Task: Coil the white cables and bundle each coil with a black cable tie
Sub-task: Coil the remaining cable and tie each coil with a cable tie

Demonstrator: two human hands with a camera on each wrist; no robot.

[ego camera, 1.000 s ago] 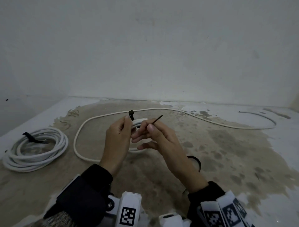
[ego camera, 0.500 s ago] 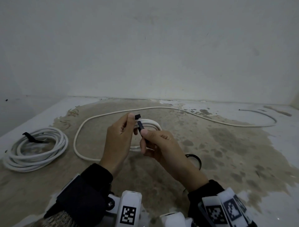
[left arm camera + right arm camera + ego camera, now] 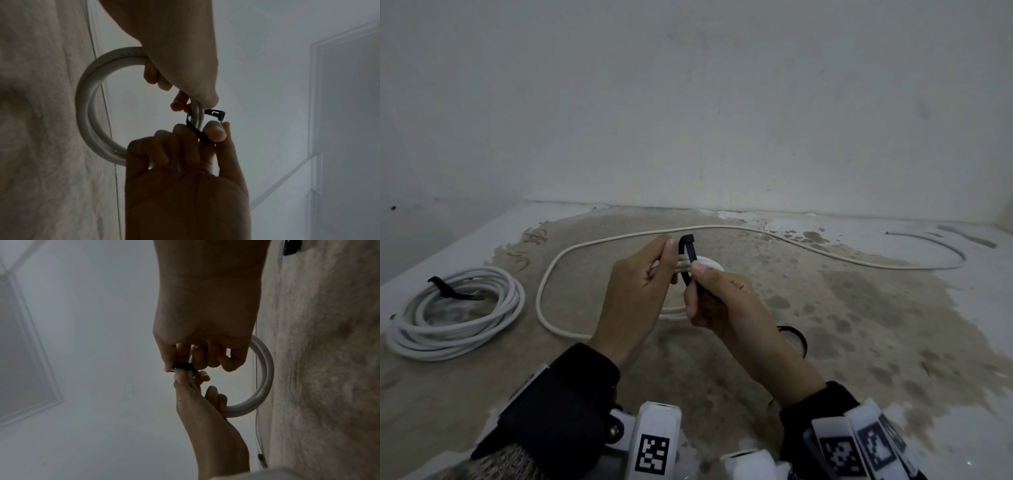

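Note:
A small white cable coil (image 3: 709, 263) is held above the floor between both hands. My left hand (image 3: 664, 263) grips the coil on its left side, index fingertip beside the head of a black cable tie (image 3: 686, 253). The tie curves over the coil's strands. My right hand (image 3: 697, 277) pinches the tie's strap with its thumb just below the head. In the left wrist view the coil (image 3: 88, 97) forms a ring, and the tie (image 3: 197, 131) wraps its strands under the right thumb. The right wrist view shows the tie (image 3: 183, 366) between both thumbs, beside the coil (image 3: 267, 369).
A larger white coil (image 3: 455, 311) bound with a black tie (image 3: 445, 289) lies on the floor at left. The held cable's loose tail (image 3: 722, 228) loops across the stained floor to the far right. Another black tie (image 3: 796, 337) lies by my right forearm. A wall stands close behind.
The tie's free tail, which pointed up and right from my right fingers, has been bent down round the coil. My right hand has curled in closer to the left hand.

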